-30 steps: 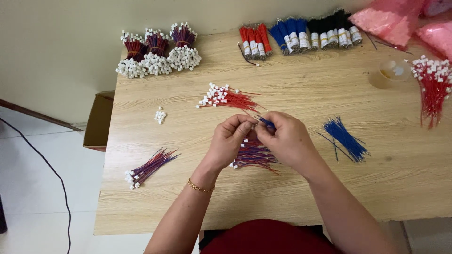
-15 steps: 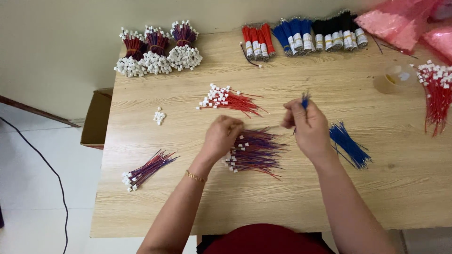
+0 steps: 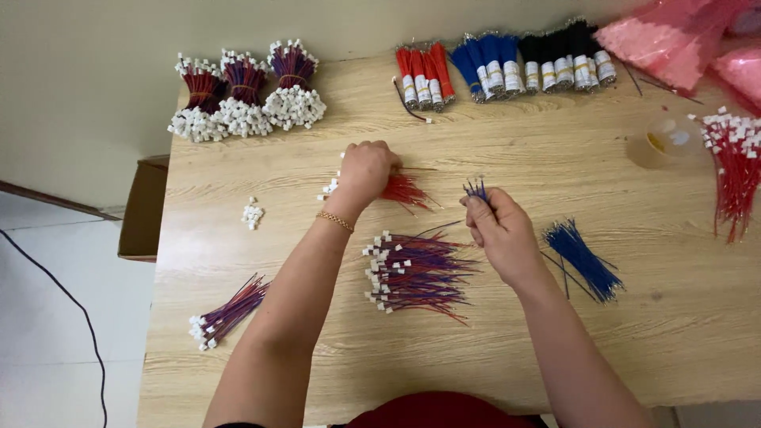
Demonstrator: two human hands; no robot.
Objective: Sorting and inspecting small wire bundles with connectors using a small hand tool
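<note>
My right hand (image 3: 501,234) pinches a few short blue wires (image 3: 476,190) between thumb and fingertips, their ends poking up above my knuckles, held just over the pale wooden table (image 3: 555,158). My left hand (image 3: 366,170) reaches forward and closes down over the small bunch of red wires with white plastic connectors (image 3: 400,190), covering its connector end so that only the red strands fan out to the right of my fingers; a thin gold bracelet (image 3: 335,221) sits on that wrist. Between my forearms lies the loose pile of red-and-blue wire pairs with white connectors (image 3: 412,271), connectors to the left. Just right of my right hand rests a loose sheaf of bare blue wires (image 3: 583,257). Near the table's left edge lie a small bundle of red-and-blue connector wires (image 3: 228,311) and a tiny cluster of white connectors (image 3: 252,213). Along the far edge stand three banded bundles of finished wires (image 3: 246,99), then banded rolls of red, blue and black wire (image 3: 499,67). At the right edge are a clear plastic cup (image 3: 670,141), a spread of long red wires with white connectors (image 3: 733,162), and pink plastic bags (image 3: 682,40).
</note>
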